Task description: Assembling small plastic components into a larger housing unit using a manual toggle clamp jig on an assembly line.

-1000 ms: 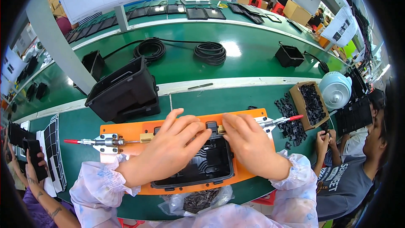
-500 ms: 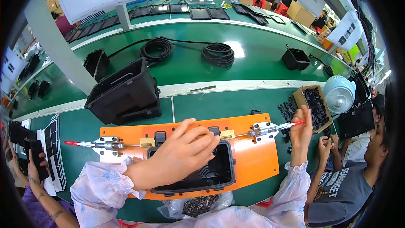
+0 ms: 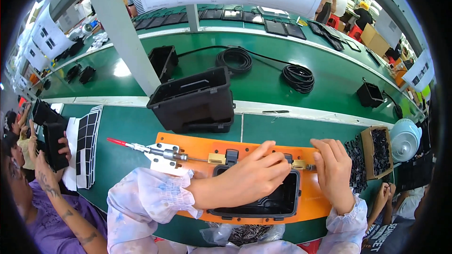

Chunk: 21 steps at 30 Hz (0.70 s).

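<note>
Reaching across black box (image 3: pixel 282 202), left hand (image 3: pixel 249 178), fingers bent, right hand (image 3: pixel 334 169) beside brass block (image 3: pixel 299 164), fingers curled, grips unclear, orange plate (image 3: pixel 313 202) beneath.

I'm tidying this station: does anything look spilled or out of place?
Yes: many small black parts lie loose on the green bench beside the cardboard box, which holds similar pieces. They may have spilled or been set out; I can't tell. I see no damage on the black housing, though the left hand hides part of it.
</note>
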### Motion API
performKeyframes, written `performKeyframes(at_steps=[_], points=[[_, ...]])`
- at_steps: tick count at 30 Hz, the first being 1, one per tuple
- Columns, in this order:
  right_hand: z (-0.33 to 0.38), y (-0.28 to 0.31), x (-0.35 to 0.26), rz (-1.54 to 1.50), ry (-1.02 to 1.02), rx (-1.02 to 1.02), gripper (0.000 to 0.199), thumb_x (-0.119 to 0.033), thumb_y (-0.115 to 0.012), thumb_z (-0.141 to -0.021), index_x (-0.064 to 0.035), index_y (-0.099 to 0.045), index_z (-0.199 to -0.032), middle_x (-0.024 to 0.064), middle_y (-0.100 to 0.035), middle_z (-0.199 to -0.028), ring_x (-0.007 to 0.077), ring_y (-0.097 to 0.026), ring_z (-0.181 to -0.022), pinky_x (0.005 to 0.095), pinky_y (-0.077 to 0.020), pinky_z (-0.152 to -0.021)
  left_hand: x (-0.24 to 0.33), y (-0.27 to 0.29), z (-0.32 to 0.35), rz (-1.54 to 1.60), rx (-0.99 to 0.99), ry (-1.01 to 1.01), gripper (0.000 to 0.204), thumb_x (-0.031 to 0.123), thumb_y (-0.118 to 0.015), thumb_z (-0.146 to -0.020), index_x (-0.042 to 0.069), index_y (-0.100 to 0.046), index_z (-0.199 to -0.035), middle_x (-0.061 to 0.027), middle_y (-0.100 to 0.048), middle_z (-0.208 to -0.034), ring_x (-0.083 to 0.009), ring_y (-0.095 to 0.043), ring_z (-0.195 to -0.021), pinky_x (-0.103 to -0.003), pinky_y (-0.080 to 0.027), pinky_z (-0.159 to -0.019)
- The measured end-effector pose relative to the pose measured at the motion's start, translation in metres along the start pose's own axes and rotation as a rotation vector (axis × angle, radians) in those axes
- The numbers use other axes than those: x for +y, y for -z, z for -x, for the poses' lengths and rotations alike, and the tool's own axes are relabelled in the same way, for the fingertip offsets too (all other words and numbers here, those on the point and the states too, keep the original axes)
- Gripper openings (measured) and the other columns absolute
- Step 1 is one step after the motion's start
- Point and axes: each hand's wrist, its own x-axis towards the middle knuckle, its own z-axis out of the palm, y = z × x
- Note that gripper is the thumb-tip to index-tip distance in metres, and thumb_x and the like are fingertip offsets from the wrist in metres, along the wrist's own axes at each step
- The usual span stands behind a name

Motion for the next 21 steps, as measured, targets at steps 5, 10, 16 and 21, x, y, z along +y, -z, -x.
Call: performKeyframes(at_steps=[5, 10, 16, 21], points=[[-0.011, 0.005, -0.021, 0.11, 0.013, 0.072, 0.048, -0.009, -0.077, -0.081, -0.0001, -0.064, -0.126, 0.0173, -0.064, -0.117, 0.0354, -0.063, -0.102, 0.0441, -0.0515, -0.089, -0.001, 0.07, 0.015, -0.05, -0.003, 0.286, 0.055, 0.019, -0.071, -0.088, -0.005, -0.057, -0.136, -0.0146, -0.058, -0.137, -0.0326, -0.051, -0.135, -0.053, -0.037, -0.113], [-0.042, -0.021, -0.04, -0.19, 0.402, -0.033, 0.057, -0.014, -0.079, -0.08, 0.0001, -0.062, -0.132, 0.0171, -0.063, -0.126, 0.0326, -0.061, -0.117, 0.0436, -0.0508, -0.097, -0.05, 0.16, 0.144, -0.385, 0.676, 1.102, 0.056, 0.032, -0.056, -0.107, -0.002, -0.047, -0.15, -0.0189, -0.051, -0.152, -0.0272, -0.049, -0.14, -0.036, -0.035, -0.117], [-0.054, -0.062, -0.056, -0.322, 0.583, -0.156, 0.042, -0.014, -0.072, -0.086, 0.0002, -0.065, -0.125, 0.0154, -0.062, -0.127, 0.0312, -0.06, -0.116, 0.0422, -0.0518, -0.094, -0.062, 0.145, 0.252, 0.341, 1.257, 1.381, 0.07, 0.037, -0.057, -0.107, -0.008, -0.031, -0.153, -0.0299, -0.041, -0.154, -0.0317, -0.049, -0.14, -0.039, -0.038, -0.117], [-0.049, -0.063, -0.057, -0.325, 0.555, -0.168, 0.042, -0.014, -0.074, -0.085, -0.0008, -0.067, -0.124, 0.0158, -0.062, -0.127, 0.0349, -0.057, -0.123, 0.0446, -0.0513, -0.094, -0.065, 0.144, 0.243, 0.902, 1.484, 1.162, 0.063, 0.033, -0.052, -0.109, -0.013, -0.032, -0.148, -0.0309, -0.049, -0.147, -0.0309, -0.051, -0.139, -0.039, -0.044, -0.116]])
